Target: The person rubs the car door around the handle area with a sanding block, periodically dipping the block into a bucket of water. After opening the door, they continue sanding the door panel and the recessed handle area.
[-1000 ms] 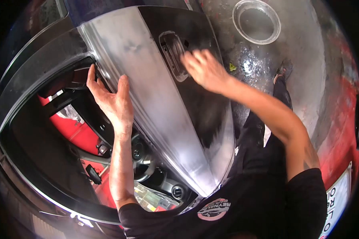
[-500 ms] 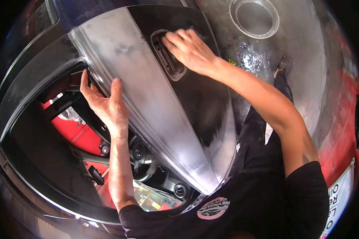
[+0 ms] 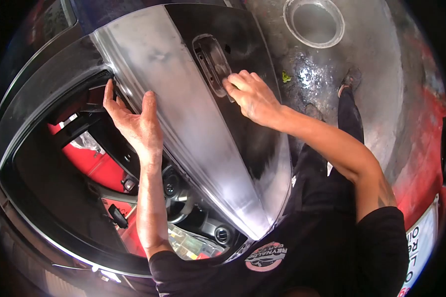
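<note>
A car door with a bare grey metal strip [image 3: 183, 89] and a dark lower panel [image 3: 248, 143] lies below me. My right hand [image 3: 250, 96] is closed at the lower end of the oval handle recess [image 3: 214, 64]. Its fingers pinch a small, thin dark piece, too hidden to name. My left hand [image 3: 134, 119] has thumb and fingers apart and holds nothing. It is by the window opening, its fingertips near the inner edge of the frame and its thumb over the metal strip.
Through the window opening show a steering wheel [image 3: 181, 198] and a mirror [image 3: 118, 216]. A round metal rim [image 3: 314, 22] lies on the wet floor at the top right. A red surface [image 3: 423, 158] and a lettered sign [image 3: 421, 247] stand at the right.
My right hand has moved down and right, from the upper part of the handle recess to its lower end, uncovering the recess. My left hand has barely shifted.
</note>
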`<action>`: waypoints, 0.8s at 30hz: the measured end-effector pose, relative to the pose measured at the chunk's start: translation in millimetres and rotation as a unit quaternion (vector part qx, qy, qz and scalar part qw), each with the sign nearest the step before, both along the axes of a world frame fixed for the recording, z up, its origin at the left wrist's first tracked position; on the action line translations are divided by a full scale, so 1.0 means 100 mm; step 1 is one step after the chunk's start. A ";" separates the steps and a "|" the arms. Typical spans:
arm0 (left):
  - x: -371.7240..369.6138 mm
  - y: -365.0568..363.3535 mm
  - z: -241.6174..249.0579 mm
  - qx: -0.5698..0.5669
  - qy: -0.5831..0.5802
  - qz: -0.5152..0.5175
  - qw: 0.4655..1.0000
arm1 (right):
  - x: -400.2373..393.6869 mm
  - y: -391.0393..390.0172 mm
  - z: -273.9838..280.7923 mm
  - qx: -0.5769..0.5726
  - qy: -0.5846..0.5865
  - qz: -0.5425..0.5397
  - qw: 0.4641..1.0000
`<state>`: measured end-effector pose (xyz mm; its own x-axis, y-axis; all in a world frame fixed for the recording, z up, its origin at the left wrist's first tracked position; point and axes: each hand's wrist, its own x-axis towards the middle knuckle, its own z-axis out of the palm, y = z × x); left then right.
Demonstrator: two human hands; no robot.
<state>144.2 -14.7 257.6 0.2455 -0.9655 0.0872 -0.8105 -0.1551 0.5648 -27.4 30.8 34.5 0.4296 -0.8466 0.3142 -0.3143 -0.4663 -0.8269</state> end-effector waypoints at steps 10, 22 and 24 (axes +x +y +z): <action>-0.08 0.01 -0.01 0.001 0.007 0.007 1.000 | -0.06 -0.17 -0.11 -0.051 -0.008 0.004 0.999; -0.05 -0.01 0.02 -0.007 -0.008 -0.018 1.000 | -0.01 -0.07 -0.02 -0.076 -0.073 -0.023 0.994; -0.06 0.01 0.01 -0.001 -0.015 -0.010 1.000 | -0.06 -0.14 -0.09 -0.093 -0.038 0.021 0.995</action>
<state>138.6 -13.8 258.6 0.2234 -0.9700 0.0955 -0.8298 -0.1379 0.5408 -33.8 16.8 25.2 0.4324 -0.7522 0.4972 -0.2308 -0.6254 -0.7454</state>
